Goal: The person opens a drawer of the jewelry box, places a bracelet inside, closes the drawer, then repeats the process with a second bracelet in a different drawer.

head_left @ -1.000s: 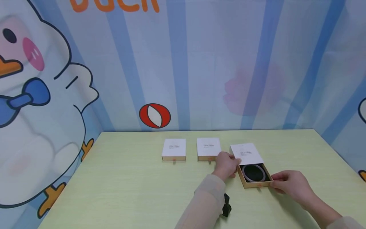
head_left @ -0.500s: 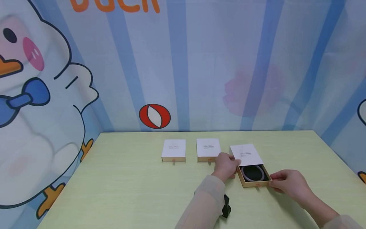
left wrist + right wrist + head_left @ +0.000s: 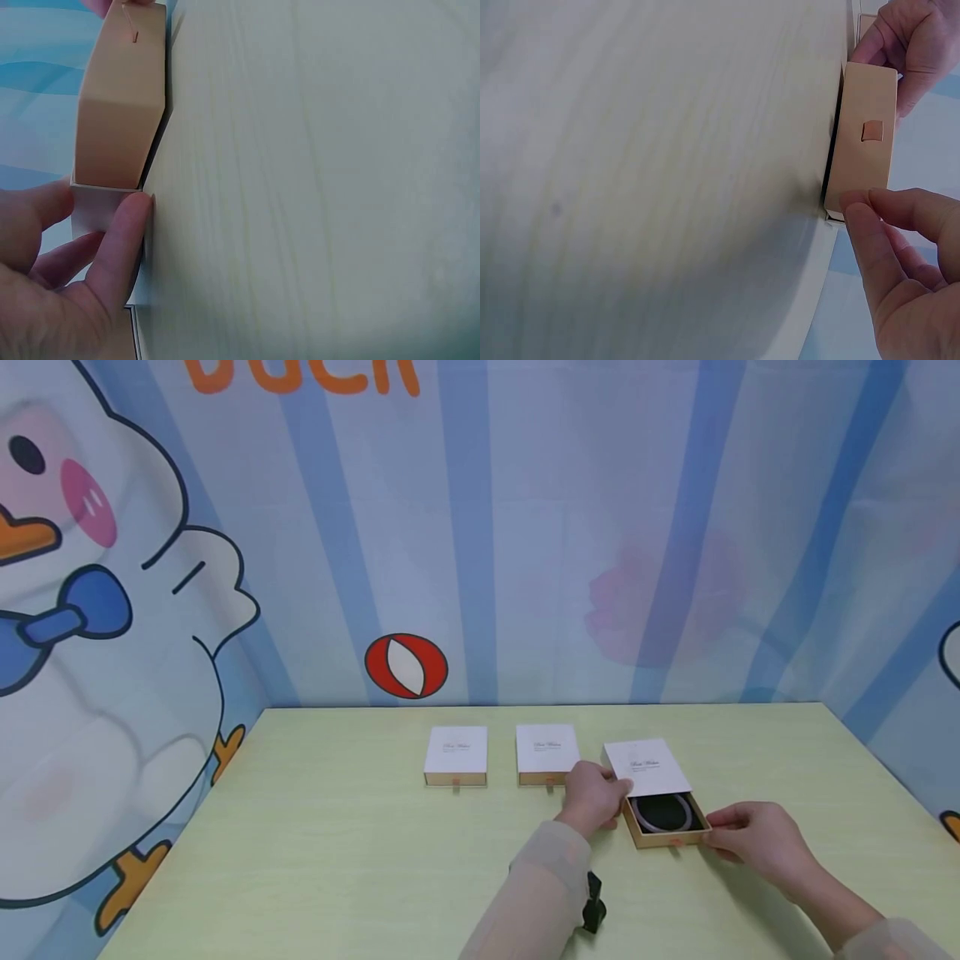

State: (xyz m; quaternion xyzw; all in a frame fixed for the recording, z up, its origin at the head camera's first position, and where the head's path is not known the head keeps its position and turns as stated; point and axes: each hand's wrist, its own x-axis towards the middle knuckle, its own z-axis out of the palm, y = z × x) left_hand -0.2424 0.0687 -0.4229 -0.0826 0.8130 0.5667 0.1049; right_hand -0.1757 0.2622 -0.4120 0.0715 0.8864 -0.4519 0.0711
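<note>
A white-lidded drawer-style gift box [image 3: 647, 766] lies at the right of the table, partly pulled out. Its gold drawer [image 3: 671, 839] shows a round bangle [image 3: 639, 820] on a black lining; the bangle's far part is hidden under the white sleeve. My left hand [image 3: 592, 795] holds the sleeve at its left front corner, thumb and fingers on it in the left wrist view. With thumb and fingers, my right hand [image 3: 761, 843] pinches the drawer's front right corner. A small ribbon tab [image 3: 872, 131] sits on the drawer front, untouched.
Two closed boxes of the same kind, a left one [image 3: 456, 754] and a middle one [image 3: 547, 753], stand in a row to the left. The middle one is close to my left hand. A printed curtain [image 3: 525, 527] hangs behind the table [image 3: 337, 860].
The drawer has slid slightly farther into the sleeve, covering more of the bangle. My right hand has moved a little forward and left with it; my left hand stays in place.
</note>
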